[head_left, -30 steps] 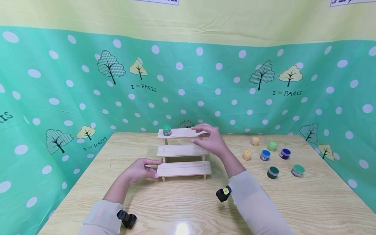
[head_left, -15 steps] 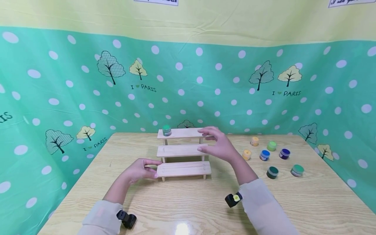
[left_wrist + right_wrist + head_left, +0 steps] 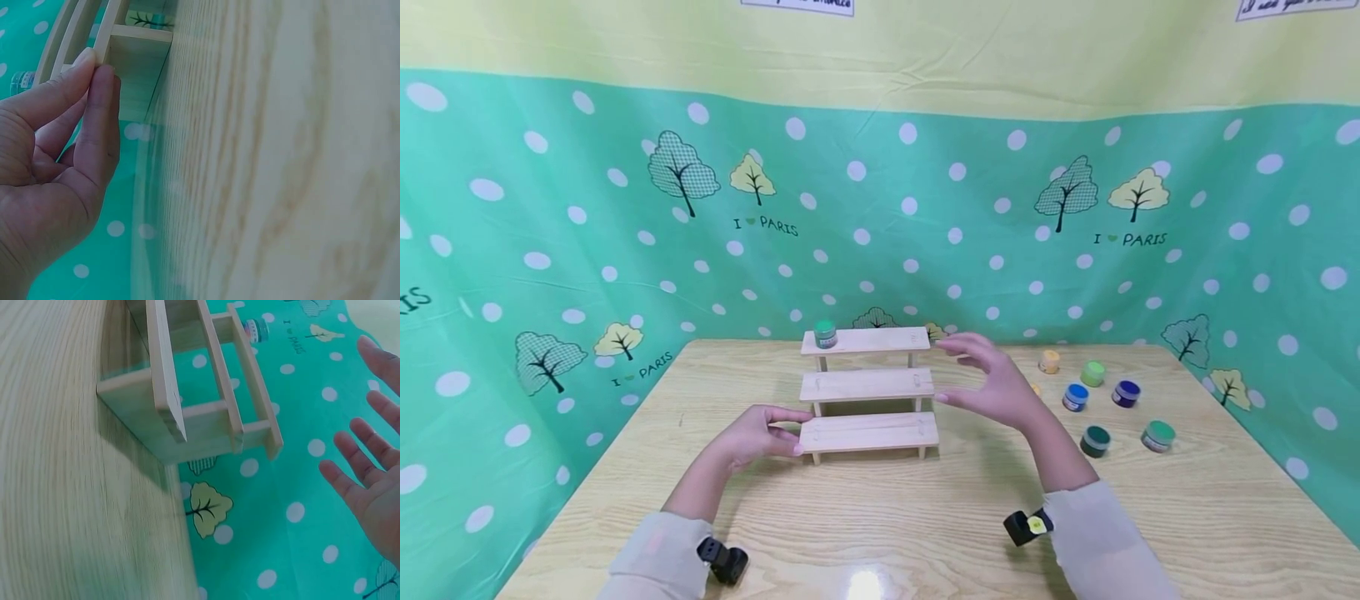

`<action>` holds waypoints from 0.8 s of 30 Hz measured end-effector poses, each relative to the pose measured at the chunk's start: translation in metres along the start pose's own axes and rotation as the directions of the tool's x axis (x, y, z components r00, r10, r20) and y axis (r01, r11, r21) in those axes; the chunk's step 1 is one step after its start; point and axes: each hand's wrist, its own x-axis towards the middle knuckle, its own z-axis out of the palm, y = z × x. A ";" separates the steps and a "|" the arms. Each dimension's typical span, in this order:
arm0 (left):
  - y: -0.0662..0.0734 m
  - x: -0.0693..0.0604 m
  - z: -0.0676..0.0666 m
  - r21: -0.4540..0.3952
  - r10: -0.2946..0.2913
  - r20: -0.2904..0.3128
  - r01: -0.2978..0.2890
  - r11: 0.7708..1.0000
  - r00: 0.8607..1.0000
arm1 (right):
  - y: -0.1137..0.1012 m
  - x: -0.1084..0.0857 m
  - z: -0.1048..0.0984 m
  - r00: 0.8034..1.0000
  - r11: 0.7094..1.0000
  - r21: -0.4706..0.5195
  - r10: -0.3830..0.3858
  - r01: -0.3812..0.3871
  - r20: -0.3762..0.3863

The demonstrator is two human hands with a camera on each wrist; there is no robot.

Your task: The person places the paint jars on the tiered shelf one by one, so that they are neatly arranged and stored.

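A three-tier wooden display stand stands on the table. On the left end of its top tier sits a green-lidded paint jar, also partly visible in the right wrist view. My left hand pinches the left end of the bottom tier; the left wrist view shows thumb and fingertips on the board's edge. My right hand is just right of the stand, apart from it and holding nothing. Its fingers are spread in the right wrist view. Behind it, one orange jar is mostly hidden.
To the right on the wooden table stand several paint jars: orange, light green, blue, purple, dark green and green. A dotted green curtain hangs behind the table.
My right hand has moved right, from over the stand's upper tiers to beside it, partly covering one orange jar. My left hand and the jar on the stand have stayed put.
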 end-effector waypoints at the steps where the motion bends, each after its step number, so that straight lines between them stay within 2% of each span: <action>1: 0.000 0.000 0.000 0.002 0.003 0.001 -0.003 1.000 1.000 | 0.001 -0.002 -0.002 1.000 1.000 -0.010 -0.004 0.004 -0.005; 5: -0.001 0.000 0.001 0.001 0.007 0.003 -0.007 1.000 1.000 | 0.004 -0.011 -0.011 1.000 0.999 -0.040 0.000 -0.001 -0.021; 14: 0.000 0.000 0.000 -0.020 0.006 0.008 -0.006 1.000 1.000 | 0.008 -0.031 -0.033 0.994 0.983 -0.150 0.099 -0.104 -0.039; 24: 0.001 -0.002 0.001 -0.011 0.006 0.007 -0.006 1.000 1.000 | 0.017 -0.047 -0.050 0.994 0.976 -0.185 0.106 -0.111 -0.039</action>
